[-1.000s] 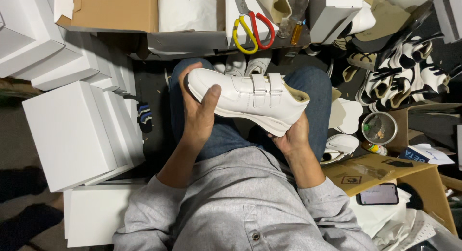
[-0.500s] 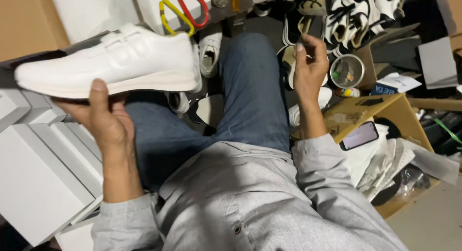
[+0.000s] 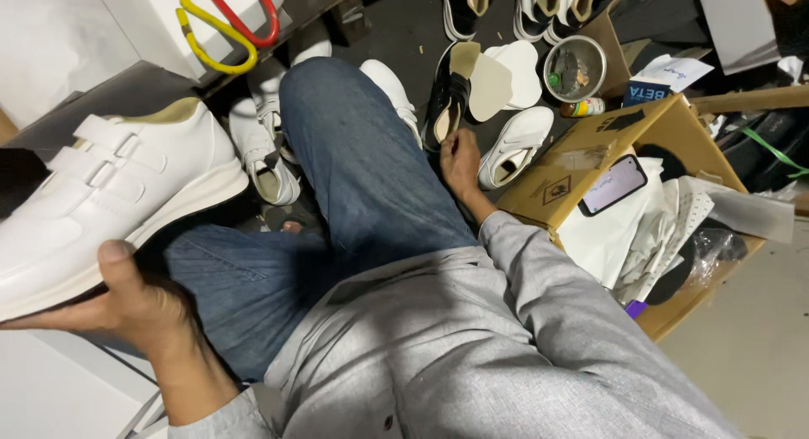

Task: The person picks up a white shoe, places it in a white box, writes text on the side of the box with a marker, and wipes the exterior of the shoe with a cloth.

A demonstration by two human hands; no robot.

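Left hand (image 3: 126, 308) grips the white strap shoe (image 3: 109, 195) by its sole, while right hand (image 3: 462, 157) pinches the black shoe (image 3: 447, 98) on the floor.

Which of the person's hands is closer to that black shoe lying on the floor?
The right. The right hand reaches down right beside the black shoe, at its heel end. The left hand is far off on the other side of the legs, holding a white strap shoe from below.

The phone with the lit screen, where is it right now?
In the head view the phone lies on the right, on top of the brown cardboard box, beside white paper and just right of the right hand.
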